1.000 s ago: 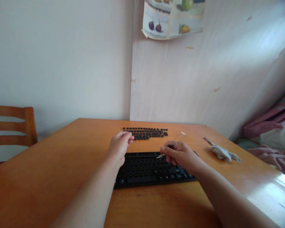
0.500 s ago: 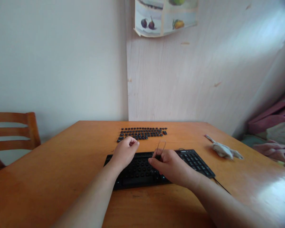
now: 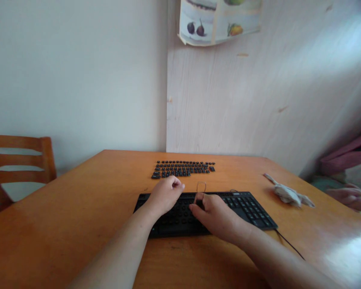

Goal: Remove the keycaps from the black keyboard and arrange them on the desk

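A black keyboard lies across the table in front of me. Its left and middle part is bare of keycaps, while the number pad on the right still has its keys. My right hand is closed above the middle of the keyboard, holding a wire keycap puller with the loop pointing up. Beside it on the left, my left hand hovers over the keyboard with fingers curled into a pinch; whatever they hold, if anything, is hidden. Behind the keyboard, several loose black keycaps lie in rows.
A greyish cloth lies on the wooden table to the right. The keyboard cable runs off toward the lower right. A wooden chair stands at the left, and a wall rises behind the table.
My left hand has come a little closer to my right hand. The puller's wire loop stands straighter than before. The whole view has shifted slightly.
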{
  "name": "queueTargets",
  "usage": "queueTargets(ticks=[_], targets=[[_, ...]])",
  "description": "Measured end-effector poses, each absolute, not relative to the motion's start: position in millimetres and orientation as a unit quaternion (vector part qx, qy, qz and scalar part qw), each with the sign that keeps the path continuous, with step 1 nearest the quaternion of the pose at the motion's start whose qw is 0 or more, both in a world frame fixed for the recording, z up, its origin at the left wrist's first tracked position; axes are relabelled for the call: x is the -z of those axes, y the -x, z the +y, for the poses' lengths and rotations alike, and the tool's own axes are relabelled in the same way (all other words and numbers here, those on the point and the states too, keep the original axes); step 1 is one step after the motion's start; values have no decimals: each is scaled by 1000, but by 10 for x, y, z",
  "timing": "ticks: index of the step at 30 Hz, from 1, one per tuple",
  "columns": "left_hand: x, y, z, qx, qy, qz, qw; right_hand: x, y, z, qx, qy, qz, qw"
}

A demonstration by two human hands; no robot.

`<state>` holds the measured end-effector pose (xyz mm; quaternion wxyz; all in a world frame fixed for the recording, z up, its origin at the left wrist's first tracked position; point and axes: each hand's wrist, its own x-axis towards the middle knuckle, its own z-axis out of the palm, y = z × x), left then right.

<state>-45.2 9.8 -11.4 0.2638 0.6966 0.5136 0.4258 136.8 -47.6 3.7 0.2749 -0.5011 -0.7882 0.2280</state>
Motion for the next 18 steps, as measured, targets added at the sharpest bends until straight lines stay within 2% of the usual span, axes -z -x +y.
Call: queueTargets(ticks=[5, 10, 18], targets=[[127, 432, 78, -425, -695, 513, 269, 22, -1375, -441, -239, 512, -776, 280], [186, 433, 80, -428, -716, 491, 252, 103, -1389, -364, -307, 515, -747, 287], [273, 449, 81, -361, -765, 475, 243, 96, -1390, -353, -360, 525, -706, 310]])
